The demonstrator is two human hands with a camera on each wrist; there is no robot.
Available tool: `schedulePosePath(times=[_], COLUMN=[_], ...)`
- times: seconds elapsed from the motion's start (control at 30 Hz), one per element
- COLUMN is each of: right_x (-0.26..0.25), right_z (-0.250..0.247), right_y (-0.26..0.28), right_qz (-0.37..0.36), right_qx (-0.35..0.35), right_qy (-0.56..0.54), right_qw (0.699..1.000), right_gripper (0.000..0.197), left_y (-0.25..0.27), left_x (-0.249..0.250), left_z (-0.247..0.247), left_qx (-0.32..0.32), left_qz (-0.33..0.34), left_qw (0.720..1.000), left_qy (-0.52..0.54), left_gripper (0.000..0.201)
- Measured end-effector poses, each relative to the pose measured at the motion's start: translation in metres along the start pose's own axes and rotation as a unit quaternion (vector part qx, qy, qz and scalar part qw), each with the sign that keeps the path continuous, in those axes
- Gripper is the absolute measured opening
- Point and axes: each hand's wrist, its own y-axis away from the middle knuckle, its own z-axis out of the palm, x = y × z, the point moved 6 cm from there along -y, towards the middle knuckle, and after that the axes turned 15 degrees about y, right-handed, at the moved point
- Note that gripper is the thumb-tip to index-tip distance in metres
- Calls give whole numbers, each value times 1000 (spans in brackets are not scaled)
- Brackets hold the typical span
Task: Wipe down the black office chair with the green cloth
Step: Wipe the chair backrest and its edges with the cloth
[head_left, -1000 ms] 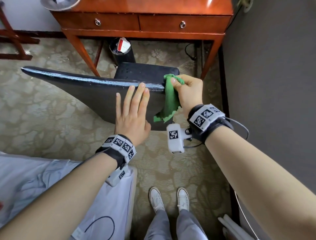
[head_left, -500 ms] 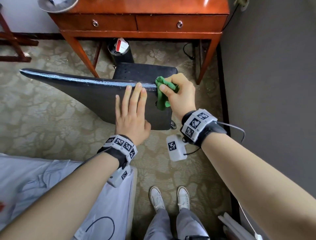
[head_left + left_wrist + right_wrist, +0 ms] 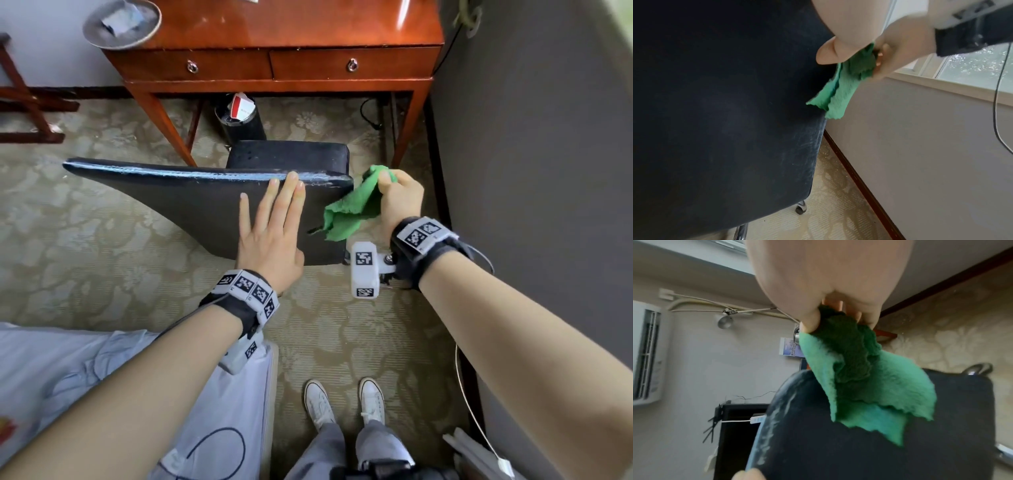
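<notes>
The black office chair (image 3: 191,202) stands before the desk, its backrest facing me and its seat (image 3: 287,154) behind it. My left hand (image 3: 274,219) lies flat on the back of the backrest, fingers straight and reaching its top edge. My right hand (image 3: 397,195) grips the bunched green cloth (image 3: 352,209) just off the backrest's right edge; the cloth hangs loose below the fist. The left wrist view shows the green cloth (image 3: 838,87) dangling beside the dark chair back (image 3: 725,113). In the right wrist view the green cloth (image 3: 869,382) hangs over the chair (image 3: 859,451).
A red-brown wooden desk (image 3: 274,61) with two drawers stands beyond the chair, a black waste bin (image 3: 239,120) beneath it. A grey wall (image 3: 534,171) runs close on the right. A bed with light sheets (image 3: 85,394) is at lower left. My white shoes (image 3: 342,401) stand on patterned carpet.
My right hand has swept the cloth rightward along the backrest's top edge and off its right end, where the cloth now hangs free. The left hand stays flat on the backrest.
</notes>
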Motion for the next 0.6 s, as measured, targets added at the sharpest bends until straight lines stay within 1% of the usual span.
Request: schedulePosePath(times=[0.07, 0.13, 0.2, 0.23, 0.27, 0.33, 0.4, 0.47, 0.53, 0.6], right_x=[11, 10, 3, -2, -6, -16, -24, -24, -19, -14], right_z=[-16, -27, -27, -26, -23, -19, -13, -7, -2, 0], right_y=[7, 12, 14, 14, 13, 13, 13, 9, 6, 3], right_qz=[6, -6, -18, -28, -44, -83, -123, -151, -168, -173], right_qx=[10, 19, 9, 5, 7, 5, -3, -8, -13, -15], right_qy=[-7, 10, 23, 32, 48, 90, 129, 157, 169, 159], right_qw=[1000, 1000, 1000, 999, 998, 992, 984, 976, 971, 972], right_gripper=[17, 19, 14, 11, 11, 12, 8, 4, 7, 12], left_y=[-1, -8, -20, -29, -40, -61, -75, -82, -84, -85], left_x=[-2, -2, -4, -7, -9, -14, -17, -19, -21, -20], left_z=[-12, -31, -50, -56, -59, -57, -50, -47, -45, -44], left_qx=[12, 64, 107, 111, 101, 49, 2, -12, -13, -13], left_qz=[29, 58, 59, 46, 30, 3, -7, -15, -27, -30], left_qw=[999, 996, 991, 990, 991, 996, 998, 995, 993, 992], left_qy=[4, 25, 59, 75, 84, 74, 67, 96, 117, 120], left_gripper=[92, 75, 61, 58, 56, 55, 47, 38, 35, 34])
